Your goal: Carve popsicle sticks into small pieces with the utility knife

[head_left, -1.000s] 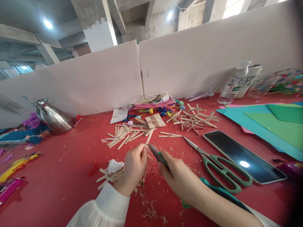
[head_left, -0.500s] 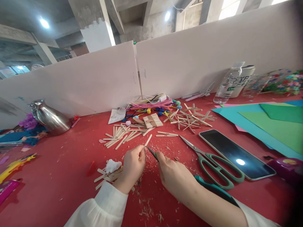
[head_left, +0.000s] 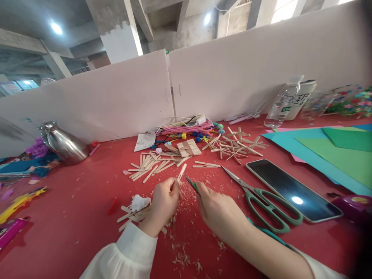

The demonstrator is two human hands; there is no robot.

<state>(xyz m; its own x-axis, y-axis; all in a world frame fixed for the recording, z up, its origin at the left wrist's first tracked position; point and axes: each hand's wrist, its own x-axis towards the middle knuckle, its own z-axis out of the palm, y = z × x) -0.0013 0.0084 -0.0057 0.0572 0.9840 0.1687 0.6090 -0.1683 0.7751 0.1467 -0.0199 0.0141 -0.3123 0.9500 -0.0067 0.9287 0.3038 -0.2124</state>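
My left hand [head_left: 163, 203] pinches a wooden craft stick [head_left: 181, 171] that points up and away from me. My right hand [head_left: 216, 211] grips a small green-handled knife [head_left: 192, 184], its blade tip close beside the stick's lower part. Wood shavings [head_left: 183, 259] lie scattered on the red table [head_left: 72, 217] under and in front of both hands. Just left of my left hand lies a small heap of sticks with a white wad [head_left: 139, 202] on top.
Green-handled scissors [head_left: 261, 199] and a phone [head_left: 293, 190] lie to the right. Loose sticks [head_left: 151, 166], a stick panel [head_left: 189, 147], glued stick stars [head_left: 235, 145] and pipe cleaners [head_left: 186, 128] lie farther back. A steel jug [head_left: 64, 144] stands left; coloured paper [head_left: 334, 149] and a bottle [head_left: 280, 105] right.
The knife blade has drawn slightly away from the stick toward the right, and the stick is held a bit more upright. The view shifted slightly; nothing else on the table moved.
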